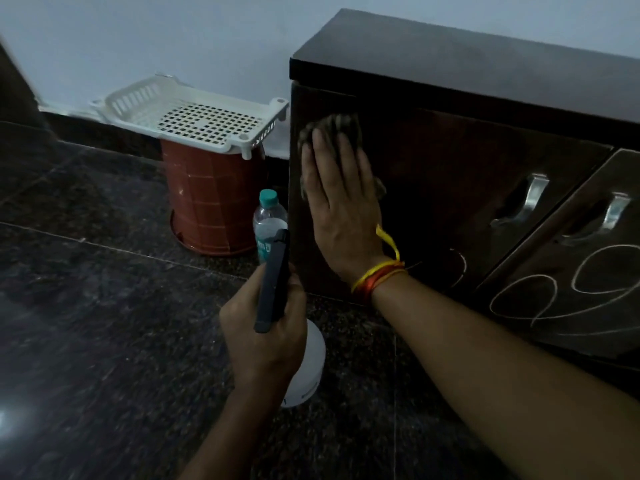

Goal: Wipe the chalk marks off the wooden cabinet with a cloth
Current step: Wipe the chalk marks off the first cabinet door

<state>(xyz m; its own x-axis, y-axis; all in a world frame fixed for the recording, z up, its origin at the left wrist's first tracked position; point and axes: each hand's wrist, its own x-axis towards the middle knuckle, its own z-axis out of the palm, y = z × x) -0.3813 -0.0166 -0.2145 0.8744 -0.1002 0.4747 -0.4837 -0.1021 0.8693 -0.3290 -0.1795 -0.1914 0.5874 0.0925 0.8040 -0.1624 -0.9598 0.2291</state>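
Observation:
A low dark wooden cabinet (467, 81) stands against the wall on the right. My right hand (341, 202) lies flat on its left door, pressing a grey-brown cloth (332, 128) against the wood near the upper left corner. White chalk loops (561, 299) cover the lower part of the right door, and a fainter curved mark (460, 268) shows low on the left door. My left hand (266, 327) holds a white spray bottle (310, 368) with a dark trigger head (273, 282), in front of the cabinet's left corner.
A clear water bottle (268, 223) with a teal cap stands beside the cabinet's left side. Behind it a red-brown bucket (207, 199) stands upside down with a white plastic basket (194, 112) on top. Two metal door handles (530, 199) stick out. The floor is dark polished stone.

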